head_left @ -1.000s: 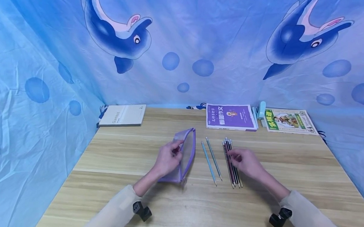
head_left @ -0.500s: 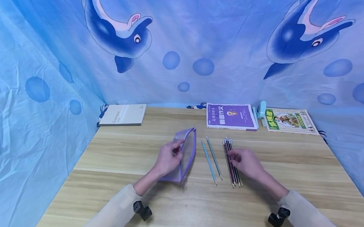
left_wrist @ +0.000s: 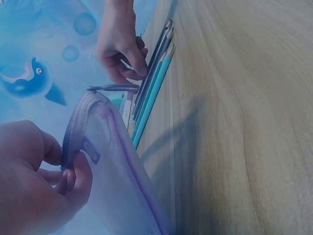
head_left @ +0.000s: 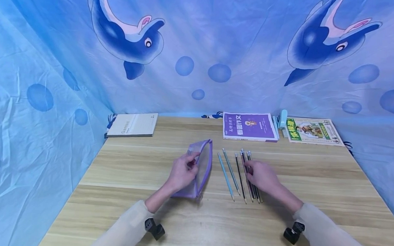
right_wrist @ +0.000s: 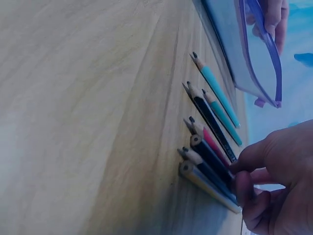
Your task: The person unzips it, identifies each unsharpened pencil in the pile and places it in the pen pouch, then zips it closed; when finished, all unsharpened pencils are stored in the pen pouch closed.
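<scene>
**A:** Left grip (head_left: 181, 172) is pinching the open rim of the purple mesh pencil pouch (head_left: 200, 169), thumb and fingers curled round the zipper edge so the mouth stands up off the wooden worktop (head_left: 133, 171). The wrist view shows the same, the rim held between thumb and fingers.

**B:** And the right grip (head_left: 261, 175)? Looks like it's on the pencils.

**A:** Yeah, fingertips are down on the bundle of dark pencils (head_left: 252, 177), curled over them. One black pencil (head_left: 240, 177) lies slightly apart on the pouch side of that bunch. I can't really tell whether it's properly clamped on anything or just pressing; the right wrist view is dim, but the fingers look bent onto the pencil shafts.

**B:** Where's everything else sitting?

**A:** Two light blue pencils (head_left: 227, 174) lie side by side between the pouch and the dark ones, tips toward the person. At the back edge there's a grey Gambit notebook (head_left: 133, 125) on the left, a purple workbook (head_left: 249, 126) in the middle, a light blue stapler (head_left: 283, 120) just beside it, then a green-covered book (head_left: 312, 130). A dolphin-print blue cloth (head_left: 199, 47) hangs behind it all.
</scene>
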Demonstrator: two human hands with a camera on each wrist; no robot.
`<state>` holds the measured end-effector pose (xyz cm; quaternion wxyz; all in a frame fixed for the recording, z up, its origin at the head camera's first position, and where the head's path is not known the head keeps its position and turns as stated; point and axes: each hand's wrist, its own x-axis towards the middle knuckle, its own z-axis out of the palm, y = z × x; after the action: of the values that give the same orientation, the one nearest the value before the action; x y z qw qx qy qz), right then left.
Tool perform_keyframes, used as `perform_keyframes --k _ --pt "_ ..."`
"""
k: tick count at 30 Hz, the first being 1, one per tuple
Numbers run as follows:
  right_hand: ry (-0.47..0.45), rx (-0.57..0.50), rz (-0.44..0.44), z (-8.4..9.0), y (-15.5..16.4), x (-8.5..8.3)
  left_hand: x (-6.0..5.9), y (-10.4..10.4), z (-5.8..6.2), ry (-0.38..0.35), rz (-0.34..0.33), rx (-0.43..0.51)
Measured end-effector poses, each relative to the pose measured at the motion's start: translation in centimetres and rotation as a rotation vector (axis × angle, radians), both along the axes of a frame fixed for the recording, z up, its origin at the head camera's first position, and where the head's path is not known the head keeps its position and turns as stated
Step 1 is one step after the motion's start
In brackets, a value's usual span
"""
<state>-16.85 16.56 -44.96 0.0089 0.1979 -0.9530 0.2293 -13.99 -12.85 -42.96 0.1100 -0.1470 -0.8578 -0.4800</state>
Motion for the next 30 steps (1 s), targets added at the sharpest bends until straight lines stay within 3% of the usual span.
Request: perform_keyframes --k 16,30 --pt "-0.060 0.152 -0.087 0.6 -1.7 -0.8 0.1 -0.1 0.2 -0.009 0.002 -0.004" --pt "-0.076 0.055 -0.174 0.4 -2.3 -0.9 0.1 -0.1 0.0 0.003 -0.014 0.003"
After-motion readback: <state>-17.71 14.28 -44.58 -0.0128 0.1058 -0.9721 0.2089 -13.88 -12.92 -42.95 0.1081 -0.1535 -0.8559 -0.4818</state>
